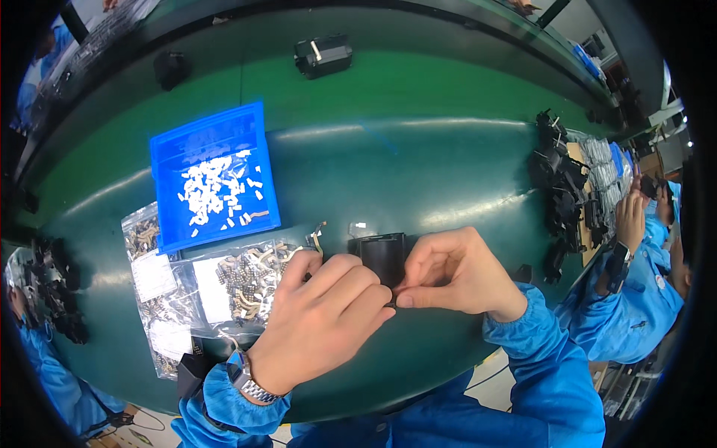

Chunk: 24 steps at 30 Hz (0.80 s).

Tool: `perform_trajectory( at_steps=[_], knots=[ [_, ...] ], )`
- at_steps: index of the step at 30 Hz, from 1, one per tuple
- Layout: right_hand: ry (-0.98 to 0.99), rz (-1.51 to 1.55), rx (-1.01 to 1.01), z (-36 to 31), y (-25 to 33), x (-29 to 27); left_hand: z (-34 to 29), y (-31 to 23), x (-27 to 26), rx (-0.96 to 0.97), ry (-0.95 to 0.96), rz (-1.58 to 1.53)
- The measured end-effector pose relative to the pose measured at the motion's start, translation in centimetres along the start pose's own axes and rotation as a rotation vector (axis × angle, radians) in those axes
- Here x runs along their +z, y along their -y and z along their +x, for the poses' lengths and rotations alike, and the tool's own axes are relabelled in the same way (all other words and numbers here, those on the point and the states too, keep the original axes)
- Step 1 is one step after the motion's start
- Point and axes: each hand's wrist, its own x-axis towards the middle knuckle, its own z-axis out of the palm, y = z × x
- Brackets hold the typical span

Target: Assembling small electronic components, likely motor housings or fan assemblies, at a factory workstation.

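Head view: clock positions are taken from the black part, which is at the bench between the two hands. Right hand, at 3 o'clock: thumb and forefinger are pinched together at the part's lower right edge; anything between the tips is too small to identify. Left hand, between 7 and 8 o'clock: fingers are curled under, fingertips hidden; whether they grip anything cannot be told.

Status, as judged: work on this part is under way and not complete, since both hands are close upon it. Whether any piece is already fitted cannot be seen.

Stock left: white pieces lie loose in the blue bin at 10 o'clock; cables fill a clear bag at 9 o'clock. Black units are heaped at 2 o'clock; whether these are finished or waiting cannot be told.
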Motion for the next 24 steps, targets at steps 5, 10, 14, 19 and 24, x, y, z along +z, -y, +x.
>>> perform_trajectory(
  at_steps=[5, 10, 14, 19, 24],
  knots=[
    [-0.038, -0.243, -0.266, -0.1, 0.1, -0.7, -0.2, 0.5, 0.0, 0.03, -0.046, 0.022],
    [0.101, -0.9, -0.752, 0.7, 2.8, -1.7, -0.2, 0.2, -0.3, 0.013, -0.08, 0.025],
    [0.22, -1.057, -0.745, 2.7, 3.0, -0.7, -0.1, 0.4, -0.4, 0.031, -0.116, 0.013],
    [0.311, -0.926, -0.734, 4.3, 3.0, -1.6, -0.1, 0.1, -0.9, -0.065, -0.355, -0.101],
    [0.135, -0.795, -0.683, 5.1, 2.8, -2.3, -1.0, 0.2, -1.1, -0.118, -0.563, -0.133]
  ],
)
